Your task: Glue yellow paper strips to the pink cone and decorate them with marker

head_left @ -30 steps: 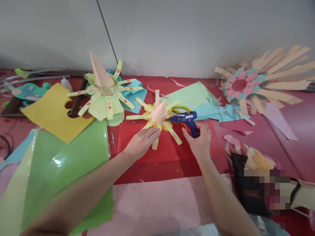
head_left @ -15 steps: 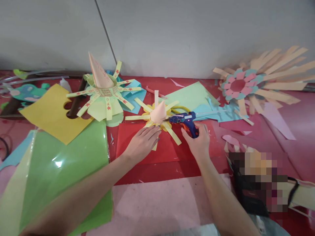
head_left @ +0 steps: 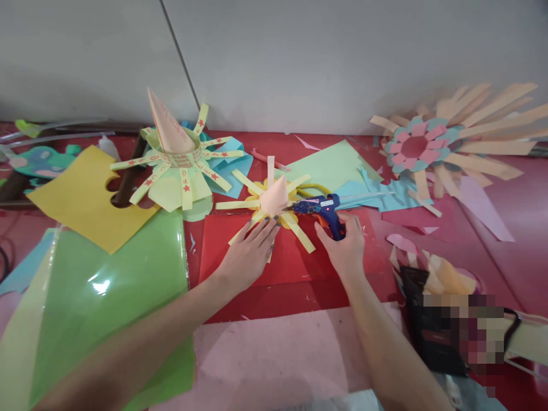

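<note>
My right hand [head_left: 346, 242] is wrapped round the grip of a blue hot glue gun [head_left: 327, 212], with a clear glue stick [head_left: 366, 196] poking out of its back end. The gun's nozzle points left, at the lower right side of a small pale pink paper cone [head_left: 274, 197]. That cone sits in the middle of a yellow paper flower with pale yellow strips [head_left: 302, 233] spreading outward. Lying flat with fingers stretched, my left hand [head_left: 250, 251] rests on the strips at the cone's near side. Its fingertips reach the base of the cone.
Beneath the flower lies a red sheet [head_left: 222, 251]. To the left are a larger cone craft [head_left: 171, 128] with star-printed strips, a yellow sheet [head_left: 81, 200] and a glossy green sheet [head_left: 120, 297]. A pink-and-teal paper flower [head_left: 396, 145] and a black object [head_left: 432, 337] are at right.
My left hand's fingers have spread apart a little beside the cone. The glue gun stays at almost the same spot. Things on the left appear shifted slightly leftward in view.
</note>
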`<state>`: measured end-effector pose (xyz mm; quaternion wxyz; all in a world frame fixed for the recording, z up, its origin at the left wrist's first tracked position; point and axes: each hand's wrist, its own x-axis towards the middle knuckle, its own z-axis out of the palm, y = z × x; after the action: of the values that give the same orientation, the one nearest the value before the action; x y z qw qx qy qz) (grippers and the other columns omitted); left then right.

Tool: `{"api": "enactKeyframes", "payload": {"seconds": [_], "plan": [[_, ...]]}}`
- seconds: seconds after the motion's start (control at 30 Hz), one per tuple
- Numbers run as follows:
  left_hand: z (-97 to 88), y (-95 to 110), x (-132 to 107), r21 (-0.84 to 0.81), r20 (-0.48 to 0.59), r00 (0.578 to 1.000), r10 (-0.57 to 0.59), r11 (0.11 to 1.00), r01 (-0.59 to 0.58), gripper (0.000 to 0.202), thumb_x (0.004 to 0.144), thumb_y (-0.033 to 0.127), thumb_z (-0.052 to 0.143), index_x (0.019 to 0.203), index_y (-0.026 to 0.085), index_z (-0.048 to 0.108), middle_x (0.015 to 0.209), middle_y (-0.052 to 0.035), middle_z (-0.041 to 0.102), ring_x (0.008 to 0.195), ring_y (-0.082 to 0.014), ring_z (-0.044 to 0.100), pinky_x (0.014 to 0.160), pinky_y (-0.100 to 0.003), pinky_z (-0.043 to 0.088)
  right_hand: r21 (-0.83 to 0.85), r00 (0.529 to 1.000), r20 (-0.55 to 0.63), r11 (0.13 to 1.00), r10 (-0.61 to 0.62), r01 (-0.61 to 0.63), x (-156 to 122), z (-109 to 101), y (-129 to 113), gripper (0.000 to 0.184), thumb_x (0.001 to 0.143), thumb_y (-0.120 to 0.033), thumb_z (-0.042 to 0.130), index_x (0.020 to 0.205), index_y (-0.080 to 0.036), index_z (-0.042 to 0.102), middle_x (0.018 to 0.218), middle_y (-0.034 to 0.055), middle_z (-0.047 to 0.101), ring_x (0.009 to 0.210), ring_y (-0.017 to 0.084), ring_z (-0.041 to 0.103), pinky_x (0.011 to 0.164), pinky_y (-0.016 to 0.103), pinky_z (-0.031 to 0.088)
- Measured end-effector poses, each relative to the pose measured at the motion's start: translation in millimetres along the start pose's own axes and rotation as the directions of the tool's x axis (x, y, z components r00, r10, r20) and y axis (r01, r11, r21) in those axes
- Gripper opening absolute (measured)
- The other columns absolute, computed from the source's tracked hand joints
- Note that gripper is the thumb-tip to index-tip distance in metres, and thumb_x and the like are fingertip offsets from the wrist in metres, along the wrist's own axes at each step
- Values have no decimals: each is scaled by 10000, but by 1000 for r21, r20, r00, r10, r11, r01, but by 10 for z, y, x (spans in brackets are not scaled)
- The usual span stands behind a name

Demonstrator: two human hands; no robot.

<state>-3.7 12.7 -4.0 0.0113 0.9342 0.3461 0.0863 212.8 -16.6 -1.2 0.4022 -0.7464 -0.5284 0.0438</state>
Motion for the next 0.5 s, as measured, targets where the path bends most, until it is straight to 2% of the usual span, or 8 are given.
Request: {"api": "enactKeyframes", "payload": {"seconds": [0.13,0.23,0.33,0.5], "plan": [[-42,13,12,-27,-84,996,-43,999,40,379,938,192,337,1269,108,502,1313,-123,527,1221,-245,476,1017,-403,373,1,1000,8,1000,17,-17,-2,-2,1,309,718,-423,651,919,-205,563,868,43,582,781,180,559,687,330,486],[-58,-1,10,-66,-132,986,-105,993,97,316,923,220,402,1179,121,558,1092,-127,609,1036,-240,568,862,-360,456,7,1000,12,1000,23,-23,0,-3,-1,313,709,-410,663,920,-199,565,863,44,582,786,181,558,691,330,486],[-57,-27,7,-89,-114,982,-153,986,143,272,930,238,401,1115,162,584,949,-99,599,870,-224,573,734,-347,463,14,999,21,1000,28,-28,4,-1,-4,311,709,-410,662,917,-200,565,859,41,579,778,180,556,685,328,484],[-60,-48,31,-83,-45,983,-178,981,174,233,927,284,426,1056,173,586,915,-83,577,804,-216,521,703,-342,437,5,999,20,1000,26,-26,4,4,-9,305,707,-415,660,903,-203,560,846,38,574,755,177,555,668,327,483]]}}
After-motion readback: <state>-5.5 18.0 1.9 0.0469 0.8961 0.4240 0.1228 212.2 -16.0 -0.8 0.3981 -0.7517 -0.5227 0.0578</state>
